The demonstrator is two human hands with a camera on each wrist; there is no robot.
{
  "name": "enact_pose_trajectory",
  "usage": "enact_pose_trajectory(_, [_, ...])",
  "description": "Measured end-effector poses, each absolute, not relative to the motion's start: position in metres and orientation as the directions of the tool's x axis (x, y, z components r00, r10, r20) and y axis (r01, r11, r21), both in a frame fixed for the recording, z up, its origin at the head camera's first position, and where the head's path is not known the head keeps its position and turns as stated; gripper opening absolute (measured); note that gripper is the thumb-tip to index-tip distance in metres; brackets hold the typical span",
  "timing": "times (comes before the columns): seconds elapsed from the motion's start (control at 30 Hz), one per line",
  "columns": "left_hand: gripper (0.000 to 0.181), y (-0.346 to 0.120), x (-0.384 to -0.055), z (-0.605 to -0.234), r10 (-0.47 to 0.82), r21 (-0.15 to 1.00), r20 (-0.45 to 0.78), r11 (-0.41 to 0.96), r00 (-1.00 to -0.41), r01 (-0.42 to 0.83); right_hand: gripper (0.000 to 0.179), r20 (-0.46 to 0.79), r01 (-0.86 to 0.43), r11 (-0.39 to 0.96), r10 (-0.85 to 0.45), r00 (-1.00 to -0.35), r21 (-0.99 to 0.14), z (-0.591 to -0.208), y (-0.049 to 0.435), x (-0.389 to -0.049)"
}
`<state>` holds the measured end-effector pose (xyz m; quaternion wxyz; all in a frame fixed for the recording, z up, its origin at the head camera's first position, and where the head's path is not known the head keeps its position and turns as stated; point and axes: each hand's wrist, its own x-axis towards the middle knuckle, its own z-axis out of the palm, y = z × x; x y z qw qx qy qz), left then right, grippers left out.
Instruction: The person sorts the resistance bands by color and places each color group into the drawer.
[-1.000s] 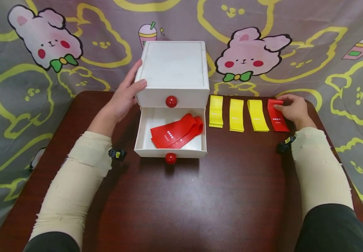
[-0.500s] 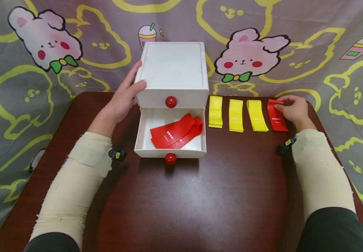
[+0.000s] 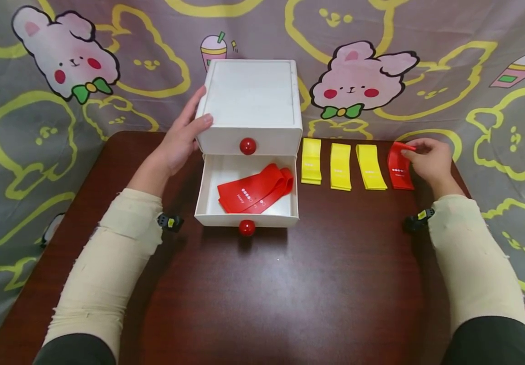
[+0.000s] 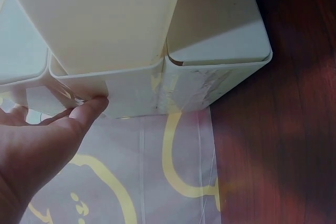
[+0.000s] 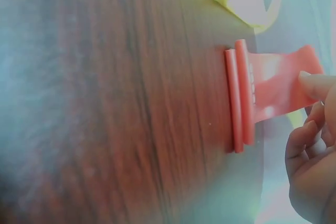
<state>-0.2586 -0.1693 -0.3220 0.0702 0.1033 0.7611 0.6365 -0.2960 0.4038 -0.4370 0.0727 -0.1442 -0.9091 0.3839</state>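
Note:
My right hand (image 3: 433, 165) pinches the far end of a folded red resistance band (image 3: 399, 170) at the right end of a row. In the right wrist view that end of the red band (image 5: 278, 85) is raised between thumb and fingers, its near folds close to the tabletop. My left hand (image 3: 178, 142) rests against the left side of a white two-drawer cabinet (image 3: 251, 94), fingers extended, thumb at its upper edge. The lower drawer (image 3: 212, 221) is pulled out, with red resistance bands (image 3: 253, 192) lying inside it.
Three folded yellow resistance bands (image 3: 340, 167) lie between the cabinet and the red band. The upper drawer, with a red knob (image 3: 248, 146), is closed. A patterned cloth (image 3: 253, 30) hangs behind the dark wooden table (image 3: 280, 299).
My right hand has shifted slightly right and lifted the far end of the red resistance band, which now bends upward. My left hand and the cabinet stay in place.

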Motion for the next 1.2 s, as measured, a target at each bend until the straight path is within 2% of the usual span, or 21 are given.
enact_pose_trajectory(0.23, [0.068,-0.169,-0.258,-0.320,0.238,0.985,0.015,0.163,-0.971,0.056,0.037,0.092,0.142,0.614,0.333,-0.939,-0.776,-0.427,0.398,-0.284])
enact_pose_trajectory(0.57, [0.068,-0.170,-0.258,-0.320,0.239,0.981,0.012,0.184,-0.971,0.058,0.039,0.076,0.150,0.521,0.387,-0.919,-0.841,-0.403,0.388,-0.267])
enact_pose_trajectory(0.83, [0.068,-0.170,-0.257,-0.319,0.237,0.979,0.010,0.194,-0.972,0.057,0.030,0.104,0.078,0.413,0.400,-0.911,-0.907,-0.376,0.377,-0.246])
enact_pose_trajectory(1.2, [0.067,-0.168,-0.257,-0.321,0.241,0.985,0.018,0.161,-0.970,0.059,0.022,0.277,-0.079,0.452,0.391,-0.878,-0.889,-0.338,0.342,-0.217])
